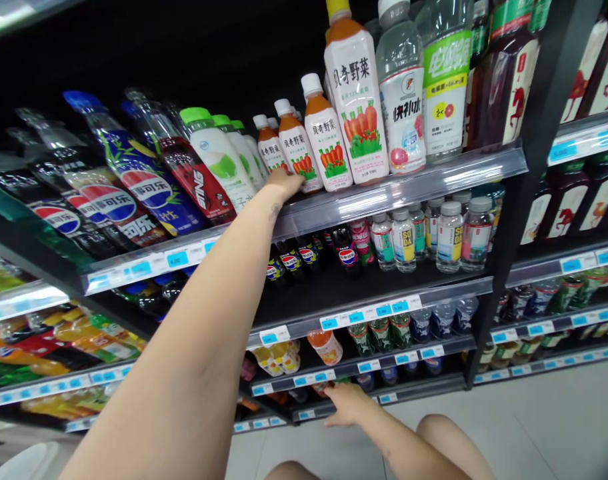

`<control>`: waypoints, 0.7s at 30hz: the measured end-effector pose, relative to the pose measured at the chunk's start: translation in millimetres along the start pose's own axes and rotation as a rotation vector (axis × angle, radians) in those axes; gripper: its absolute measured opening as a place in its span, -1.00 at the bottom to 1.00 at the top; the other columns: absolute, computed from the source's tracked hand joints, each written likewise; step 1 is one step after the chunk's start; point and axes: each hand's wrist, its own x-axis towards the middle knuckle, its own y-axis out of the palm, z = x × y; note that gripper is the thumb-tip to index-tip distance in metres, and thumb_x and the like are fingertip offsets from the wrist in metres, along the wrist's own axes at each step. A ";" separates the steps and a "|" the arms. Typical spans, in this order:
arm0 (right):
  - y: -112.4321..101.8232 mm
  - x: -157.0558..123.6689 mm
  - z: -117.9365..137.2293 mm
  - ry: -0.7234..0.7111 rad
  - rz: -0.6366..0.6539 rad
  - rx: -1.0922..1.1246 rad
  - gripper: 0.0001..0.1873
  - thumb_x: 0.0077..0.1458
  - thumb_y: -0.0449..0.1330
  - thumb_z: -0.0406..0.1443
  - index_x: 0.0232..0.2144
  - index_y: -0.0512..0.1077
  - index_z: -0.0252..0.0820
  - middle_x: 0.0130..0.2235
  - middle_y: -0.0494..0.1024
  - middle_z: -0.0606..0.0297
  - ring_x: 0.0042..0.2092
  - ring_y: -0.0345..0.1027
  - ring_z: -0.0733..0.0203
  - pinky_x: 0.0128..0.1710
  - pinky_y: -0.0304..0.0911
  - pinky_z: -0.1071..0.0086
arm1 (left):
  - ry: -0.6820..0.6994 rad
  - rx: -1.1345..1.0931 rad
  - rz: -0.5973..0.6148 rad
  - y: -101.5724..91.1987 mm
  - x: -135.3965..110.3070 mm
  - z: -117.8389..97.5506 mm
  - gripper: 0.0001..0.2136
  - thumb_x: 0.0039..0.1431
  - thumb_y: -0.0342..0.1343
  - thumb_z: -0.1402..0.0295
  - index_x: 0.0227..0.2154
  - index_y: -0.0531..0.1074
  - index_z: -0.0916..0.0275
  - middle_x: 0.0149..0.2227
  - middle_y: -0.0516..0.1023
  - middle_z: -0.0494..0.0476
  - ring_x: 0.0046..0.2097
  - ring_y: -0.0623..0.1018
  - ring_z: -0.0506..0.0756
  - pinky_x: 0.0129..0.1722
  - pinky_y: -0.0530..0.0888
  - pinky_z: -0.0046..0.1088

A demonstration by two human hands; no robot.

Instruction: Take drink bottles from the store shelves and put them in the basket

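My left hand point(285, 183) reaches to the upper shelf's front edge. Its fingers stretch across the lower part of a small carrot juice bottle point(298, 148) with a white cap, touching or just in front of it; some fingertips are hidden. Similar bottles stand on both sides, and a taller yellow-capped carrot juice bottle point(358, 110) is to the right. Down at the lowest shelves, my right hand point(348, 405) has its thumb and fingers apart, close to the shelf edge. Beside its fingertips is a partly hidden reddish item point(320, 387).
Green-capped coconut drinks point(217, 157) and leaning cola bottles point(109, 193) line the upper shelf's left side. A Gatorade bottle point(401, 93) stands at right. Soda water bottles point(449, 237) sit one shelf below. Price rails point(369, 313) edge the shelves above a tiled floor point(544, 420).
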 end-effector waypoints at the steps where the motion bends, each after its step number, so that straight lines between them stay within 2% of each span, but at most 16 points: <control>1: 0.0 0.5 -1.0 -0.002 -0.002 0.008 -0.33 -0.01 0.37 -0.04 0.09 0.43 -0.24 0.07 0.53 -0.09 0.08 0.45 -0.24 0.06 0.38 0.05 | -0.018 -0.006 -0.065 -1.5 -1.2 -0.8 -0.67 0.13 0.19 0.36 -0.09 0.50 0.49 -0.02 0.57 0.38 -0.05 0.53 0.21 -0.05 0.40 -0.30; 3: 0.5 1.5 -2.8 -0.005 -0.009 0.018 -0.33 -0.01 0.37 -0.04 0.09 0.43 -0.25 0.06 0.53 -0.10 0.07 0.45 -0.25 0.05 0.38 0.05 | -0.040 0.006 -0.168 -5.1 -5.3 -2.7 -0.66 0.15 0.15 0.40 -0.07 0.48 0.55 0.03 0.52 0.47 0.01 0.52 0.26 -0.03 0.39 -0.27; 5: 1.3 2.2 -4.0 -0.001 -0.010 0.016 -0.33 -0.02 0.38 -0.04 0.08 0.43 -0.24 0.05 0.54 -0.09 0.07 0.45 -0.25 0.05 0.38 0.04 | -0.050 0.021 -0.184 -8.7 -10.4 -5.0 -0.64 0.14 0.17 0.43 -0.04 0.46 0.58 0.07 0.49 0.52 0.08 0.49 0.30 0.00 0.38 -0.26; 9: 2.7 2.0 -3.9 0.010 -0.002 0.001 -0.35 -0.02 0.38 -0.03 0.07 0.45 -0.21 0.06 0.53 -0.06 0.06 0.45 -0.25 0.05 0.38 0.01 | -0.085 0.032 -0.125 -10.7 -14.1 -7.4 -0.55 0.12 0.20 0.40 0.04 0.41 0.57 0.12 0.46 0.53 0.12 0.48 0.33 0.03 0.39 -0.23; 14: 3.5 0.4 -2.7 0.012 0.006 0.004 -0.33 -0.03 0.39 -0.06 0.09 0.44 -0.23 0.09 0.51 -0.10 0.10 0.42 -0.26 0.09 0.36 0.00 | -0.110 0.060 -0.036 -4.0 -5.4 -4.4 -0.57 0.06 0.21 0.42 -0.02 0.44 0.57 0.15 0.43 0.56 0.15 0.45 0.36 0.03 0.39 -0.24; 18: 3.6 0.8 -2.2 0.020 0.012 0.002 -0.36 -0.04 0.39 -0.04 0.06 0.46 -0.18 0.08 0.52 -0.06 0.10 0.43 -0.25 0.09 0.36 0.00 | -0.118 0.063 0.029 -0.9 -3.4 -3.3 -0.58 -0.01 0.22 0.53 -0.04 0.46 0.59 0.05 0.51 0.53 0.06 0.52 0.30 -0.02 0.41 -0.27; 21: 3.3 1.4 -1.1 0.026 0.009 0.005 -0.37 -0.05 0.40 -0.04 0.05 0.47 -0.17 0.08 0.52 -0.04 0.09 0.44 -0.24 0.08 0.37 0.00 | -0.071 0.050 0.031 1.0 1.3 0.0 -0.61 -0.02 0.21 0.56 -0.07 0.48 0.60 0.01 0.53 0.55 0.06 0.51 0.35 0.00 0.40 -0.22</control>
